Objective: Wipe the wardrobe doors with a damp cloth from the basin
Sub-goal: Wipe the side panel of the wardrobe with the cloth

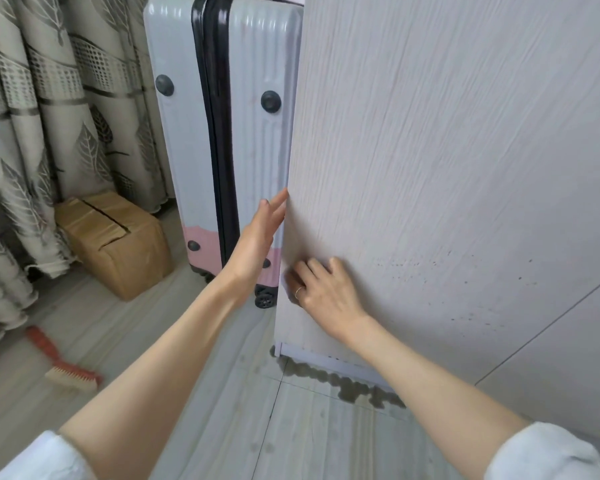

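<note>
Two hands, left hand (257, 237), right hand (321, 289), touching wardrobe door (447, 150)

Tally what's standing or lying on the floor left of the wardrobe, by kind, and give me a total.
Suitcase: 1
Cardboard box: 1
Hand brush: 1
Total: 3
No cloth or basin in view.

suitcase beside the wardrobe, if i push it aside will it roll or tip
The tall grey and pink hard-shell suitcase would probably roll, since a small black wheel shows at its base. Standing upright and narrow, it may tip if pushed high. Its ribbed, glossy shell looks stiff and somewhat slippery.
</note>
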Tool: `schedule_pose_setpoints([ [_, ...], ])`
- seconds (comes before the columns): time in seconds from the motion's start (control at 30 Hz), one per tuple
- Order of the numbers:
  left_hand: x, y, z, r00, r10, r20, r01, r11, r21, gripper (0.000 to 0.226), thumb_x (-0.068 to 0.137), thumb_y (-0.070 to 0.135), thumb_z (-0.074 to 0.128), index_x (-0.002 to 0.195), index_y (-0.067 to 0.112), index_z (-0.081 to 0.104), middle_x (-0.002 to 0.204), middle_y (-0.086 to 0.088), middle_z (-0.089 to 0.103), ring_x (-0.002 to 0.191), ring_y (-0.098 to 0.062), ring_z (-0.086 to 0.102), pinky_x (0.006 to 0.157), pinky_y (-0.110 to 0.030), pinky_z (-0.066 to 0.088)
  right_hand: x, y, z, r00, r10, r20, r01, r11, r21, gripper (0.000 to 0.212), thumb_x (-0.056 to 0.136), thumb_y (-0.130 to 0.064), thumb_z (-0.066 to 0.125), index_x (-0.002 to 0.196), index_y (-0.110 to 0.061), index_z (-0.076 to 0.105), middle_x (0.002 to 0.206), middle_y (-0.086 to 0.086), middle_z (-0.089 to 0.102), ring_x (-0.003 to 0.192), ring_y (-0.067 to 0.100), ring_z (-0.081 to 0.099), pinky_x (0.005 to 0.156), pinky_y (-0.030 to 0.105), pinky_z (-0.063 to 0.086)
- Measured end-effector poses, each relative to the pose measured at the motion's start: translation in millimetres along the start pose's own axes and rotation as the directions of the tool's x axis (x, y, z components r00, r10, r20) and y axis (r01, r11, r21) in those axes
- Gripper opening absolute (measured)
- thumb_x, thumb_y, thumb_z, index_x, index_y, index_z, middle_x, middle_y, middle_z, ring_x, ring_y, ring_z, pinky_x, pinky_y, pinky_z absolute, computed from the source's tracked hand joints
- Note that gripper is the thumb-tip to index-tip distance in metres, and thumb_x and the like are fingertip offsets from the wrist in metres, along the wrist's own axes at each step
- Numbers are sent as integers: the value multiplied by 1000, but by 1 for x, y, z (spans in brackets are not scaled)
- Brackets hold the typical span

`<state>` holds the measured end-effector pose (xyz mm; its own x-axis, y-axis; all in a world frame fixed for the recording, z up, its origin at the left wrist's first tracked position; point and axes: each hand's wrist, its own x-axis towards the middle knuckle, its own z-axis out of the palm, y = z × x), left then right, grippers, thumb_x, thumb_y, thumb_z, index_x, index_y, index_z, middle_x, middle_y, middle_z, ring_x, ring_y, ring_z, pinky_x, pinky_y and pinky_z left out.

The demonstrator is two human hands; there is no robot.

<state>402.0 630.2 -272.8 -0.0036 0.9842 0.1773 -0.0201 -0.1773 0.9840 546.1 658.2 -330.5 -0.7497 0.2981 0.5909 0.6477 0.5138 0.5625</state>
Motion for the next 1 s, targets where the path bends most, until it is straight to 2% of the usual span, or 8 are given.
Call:
schedule_pose_setpoints([
  [0.2, 2, -5, 9, 996, 14, -92, -13, 1000, 5, 40, 100, 50, 16, 137, 48, 32, 145, 18, 40, 134, 0, 34, 115, -43, 20, 24, 41, -28, 934, 281, -220, -260, 958, 121, 47, 95, -3, 27, 97, -14, 73, 83, 4, 65, 68, 23, 58, 61, 33, 29],
  [0.4, 2, -7, 28, 983, 52, -176, -40, 997, 71, 50, 100, 47, 21, 148, 35, 17, 155, 17, 18, 141, -2, 16, 118, -44, 17, -51, 51, -34, 997, -49, 67, 53, 997, -59, 48, 95, -1, 30, 86, -16, 74, 68, -1, 59, 58, 19, 55, 53, 29, 36],
  [0.5, 1, -11, 35, 977, 61, -205, -50, 997, 62, 49, 101, 44, 23, 148, 38, 10, 155, 21, 9, 140, 3, 10, 118, -37, 12, -47, 75, -44, 994, 82, -66, -83, 997, 1, 46, 96, -3, 30, 93, -15, 74, 71, 3, 61, 60, 21, 56, 60, 33, 29],
  [0.63, 1, -14, 49, 952, 89, -292, -76, 996, 56, 48, 103, 38, 23, 148, 36, 9, 154, 21, 8, 133, 10, 10, 108, -20, 12, -27, 108, -54, 912, 337, -235, -327, 942, 80, 40, 77, 6, 51, 106, -13, 71, 87, 10, 64, 80, 23, 47, 65, 33, 23],
  [0.7, 1, -13, 56, 939, 100, -328, -83, 994, 67, 47, 103, 35, 23, 149, 35, 10, 154, 20, 9, 137, 7, 9, 104, -15, 11, -41, 104, -52, 931, 289, -223, -282, 957, 63, 36, 84, 4, 46, 105, -11, 72, 88, 11, 66, 80, 24, 47, 64, 34, 25],
  [0.83, 4, -14, 61, 910, 93, -404, -79, 996, 50, 44, 104, 31, 24, 147, 36, 16, 154, 19, 13, 134, 7, 16, 101, -13, 14, -84, 81, -44, 999, 41, 9, -40, 999, -21, 38, 93, -2, 39, 92, -16, 74, 81, 2, 67, 68, 20, 61, 55, 30, 37],
  [0.93, 6, -15, 67, 886, 100, -452, -91, 995, 42, 43, 104, 31, 25, 146, 37, 20, 154, 19, 17, 124, 14, 19, 101, -14, 16, -82, 93, -49, 987, 149, -66, -147, 989, 30, 43, 95, -2, 33, 94, -15, 74, 83, 4, 67, 69, 22, 62, 60, 32, 31],
  [1.0, 5, -17, 68, 875, 105, -473, -104, 994, 28, 43, 104, 33, 27, 146, 38, 22, 153, 20, 18, 122, 15, 19, 101, -15, 16, -67, 109, -58, 943, 277, -184, -267, 961, 78, 35, 86, 2, 45, 101, -13, 73, 88, 8, 67, 77, 24, 57, 64, 34, 26],
])
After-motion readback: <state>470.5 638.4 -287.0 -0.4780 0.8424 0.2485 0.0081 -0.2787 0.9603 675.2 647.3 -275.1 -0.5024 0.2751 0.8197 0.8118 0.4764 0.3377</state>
